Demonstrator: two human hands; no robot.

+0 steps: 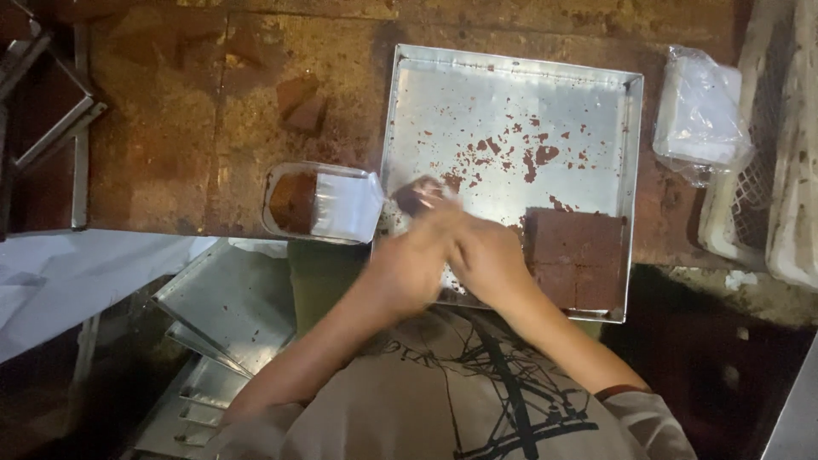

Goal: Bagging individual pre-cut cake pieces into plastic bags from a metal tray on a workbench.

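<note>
Brownie piece (417, 194), blurred, lies roughly level, pinched between left hand (409, 266) and right hand (486, 260) over the baking tray (511, 94).

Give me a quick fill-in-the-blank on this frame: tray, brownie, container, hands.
1. The remaining slab of brown cake sits in the metal tray's near-____ corner.
2. The clear plastic container with a brown piece inside lies to the ____ of the tray.
3. The left hand and right hand are close together over the tray's ____ edge.
4. The pack of wrapped white items lies to the ____ of the tray.

Missing words: right; left; near; right
</note>
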